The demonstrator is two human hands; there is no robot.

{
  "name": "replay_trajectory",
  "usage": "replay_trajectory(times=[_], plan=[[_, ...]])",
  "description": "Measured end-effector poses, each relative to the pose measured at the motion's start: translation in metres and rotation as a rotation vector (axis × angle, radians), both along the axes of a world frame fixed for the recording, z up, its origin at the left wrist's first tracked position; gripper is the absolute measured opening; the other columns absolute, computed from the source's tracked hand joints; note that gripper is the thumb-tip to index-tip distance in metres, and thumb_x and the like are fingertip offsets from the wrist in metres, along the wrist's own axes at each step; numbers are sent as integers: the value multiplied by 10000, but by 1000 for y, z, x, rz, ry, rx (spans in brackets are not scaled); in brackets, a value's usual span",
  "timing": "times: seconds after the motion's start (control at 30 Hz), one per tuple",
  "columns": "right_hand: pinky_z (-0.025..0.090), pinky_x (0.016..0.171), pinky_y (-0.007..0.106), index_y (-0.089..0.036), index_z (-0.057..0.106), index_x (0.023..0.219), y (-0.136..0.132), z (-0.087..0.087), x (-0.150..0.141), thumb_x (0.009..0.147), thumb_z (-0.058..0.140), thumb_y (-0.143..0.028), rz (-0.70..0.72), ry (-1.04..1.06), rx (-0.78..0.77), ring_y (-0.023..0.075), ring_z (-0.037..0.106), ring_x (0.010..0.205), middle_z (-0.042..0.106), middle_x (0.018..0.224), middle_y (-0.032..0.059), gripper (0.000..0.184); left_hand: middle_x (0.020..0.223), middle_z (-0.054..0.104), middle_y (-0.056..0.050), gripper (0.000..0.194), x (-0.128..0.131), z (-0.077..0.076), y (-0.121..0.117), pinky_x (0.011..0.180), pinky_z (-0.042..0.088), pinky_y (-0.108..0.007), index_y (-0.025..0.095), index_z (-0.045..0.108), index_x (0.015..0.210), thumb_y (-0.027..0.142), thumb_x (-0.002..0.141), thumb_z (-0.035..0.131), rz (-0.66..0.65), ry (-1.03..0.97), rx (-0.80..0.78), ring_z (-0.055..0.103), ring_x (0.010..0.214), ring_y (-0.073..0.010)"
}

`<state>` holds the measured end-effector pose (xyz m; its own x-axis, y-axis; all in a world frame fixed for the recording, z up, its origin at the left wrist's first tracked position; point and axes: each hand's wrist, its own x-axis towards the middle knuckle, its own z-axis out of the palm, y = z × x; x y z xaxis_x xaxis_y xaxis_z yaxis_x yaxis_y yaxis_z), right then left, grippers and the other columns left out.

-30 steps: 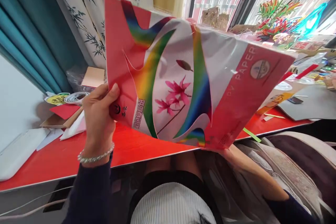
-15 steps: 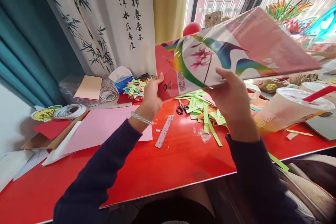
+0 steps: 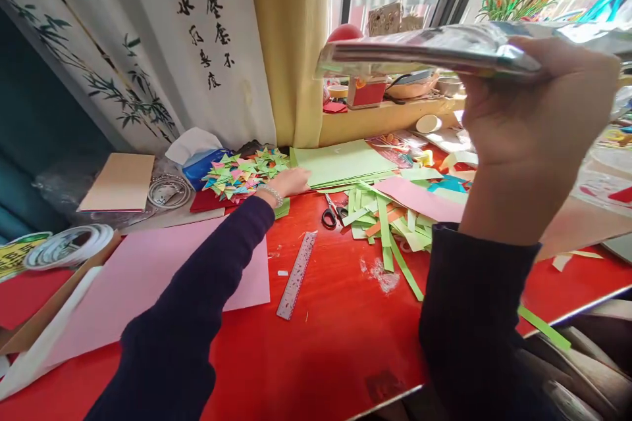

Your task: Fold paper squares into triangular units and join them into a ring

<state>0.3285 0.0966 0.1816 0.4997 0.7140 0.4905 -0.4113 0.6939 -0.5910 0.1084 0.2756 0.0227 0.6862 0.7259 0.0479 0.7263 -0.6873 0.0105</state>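
My right hand (image 3: 538, 112) is closed around a packet of coloured A4 paper (image 3: 424, 46) in clear plastic, raised high and seen nearly edge-on. Stretched forward, my left hand (image 3: 289, 181) has its fingers at the near left corner of a stack of green paper (image 3: 340, 163); the fingertips are small and partly hidden, but look pinched on the sheets. Just left of that hand lies a heap of folded paper stars (image 3: 239, 174). Black-handled scissors (image 3: 332, 212) and green paper strips (image 3: 385, 217) rest in front of the stack.
A ruler (image 3: 297, 276) lies on the red table (image 3: 340, 342). Large pink paper (image 3: 162, 283) spreads over the left side. Further back sit a coiled white cable (image 3: 170, 191) and a blue tissue pack (image 3: 200, 168). Crafts fill the windowsill (image 3: 345, 125).
My left hand has let go of the paper packet and reached down to the green stack. My right hand has tipped the packet from face-on to edge-on and moved it right.
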Motion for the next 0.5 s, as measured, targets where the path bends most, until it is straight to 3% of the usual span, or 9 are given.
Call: replay_trajectory(times=[0.2, 0.33, 0.4, 0.5], plan=[[584, 889, 281, -160, 580, 471, 9, -7, 16, 890, 344, 27, 9, -97, -61, 97, 627, 680, 474, 622, 17, 516, 1104, 698, -161, 381, 9, 8, 15, 768, 473, -305, 128, 610, 1214, 235, 866, 498, -116, 248, 19, 667, 934, -247], [541, 1006, 352, -110, 616, 511, 21, -14, 26, 886, 327, 56, 110, -121, -17, 122, 669, 766, 551, 612, 20, 502, 1409, 519, -134, 616, 9, 12, 19, 770, 442, -304, 232, 333, 1479, 61, 888, 300, -206, 271, 75, 658, 963, -209], [512, 1051, 342, -119, 625, 545, 25, -18, 30, 886, 367, 55, 139, -195, 30, 114, 676, 830, 585, 632, 1, 462, 1504, 412, -87, 612, 9, 12, 21, 767, 435, -298, 296, 390, 1443, 56, 889, 290, -235, 281, 86, 656, 956, -188], [487, 1052, 241, -197, 584, 570, 26, -21, 29, 852, 477, 13, 110, -328, -45, 105, 655, 1020, 605, 668, -56, 367, 1488, 426, -103, 448, 12, 10, 24, 767, 436, -300, 233, 519, 1343, 210, 915, 390, -221, 292, 92, 655, 932, -202]])
